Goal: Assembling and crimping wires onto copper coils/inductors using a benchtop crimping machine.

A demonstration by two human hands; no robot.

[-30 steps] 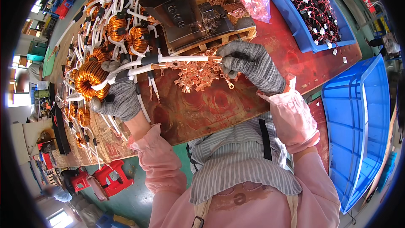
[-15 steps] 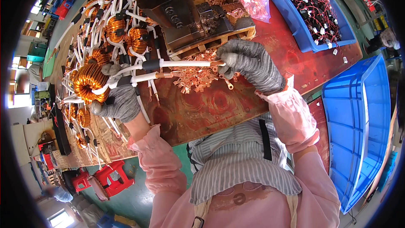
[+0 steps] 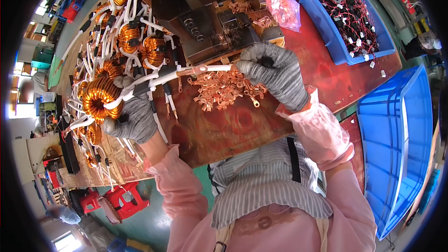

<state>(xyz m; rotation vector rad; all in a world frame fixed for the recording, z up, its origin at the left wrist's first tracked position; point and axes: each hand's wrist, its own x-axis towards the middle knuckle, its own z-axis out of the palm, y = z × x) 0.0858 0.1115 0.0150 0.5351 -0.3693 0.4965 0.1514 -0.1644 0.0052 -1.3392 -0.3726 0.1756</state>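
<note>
My left hand (image 3: 135, 116), in a grey knit glove, is closed round a ring-shaped copper-wound coil (image 3: 101, 99) and the base of its white-sleeved leads. Two leads run from it to the right. One carries a copper lug (image 3: 199, 69) at its end; the other white-sleeved lead (image 3: 219, 68) reaches to my right hand (image 3: 275, 72). The gloved right thumb and fingers pinch that lead's tip, which they partly hide. Below the leads lies a heap of loose copper lugs (image 3: 219, 93) on the red worktable (image 3: 233, 128).
A dark metal press (image 3: 200, 18) stands just beyond the lugs. Many more coils (image 3: 128, 37) with white leads crowd the left. A plastic bag (image 3: 282, 2) and a blue bin (image 3: 326, 32) of wired parts sit far right. A large blue crate (image 3: 396, 144) stands beside the table.
The lead ends now lie closer together, with the lug-ended one up against the other lead. My right hand has shifted slightly and its fingers have curled more. The left hand still grips the coil.
</note>
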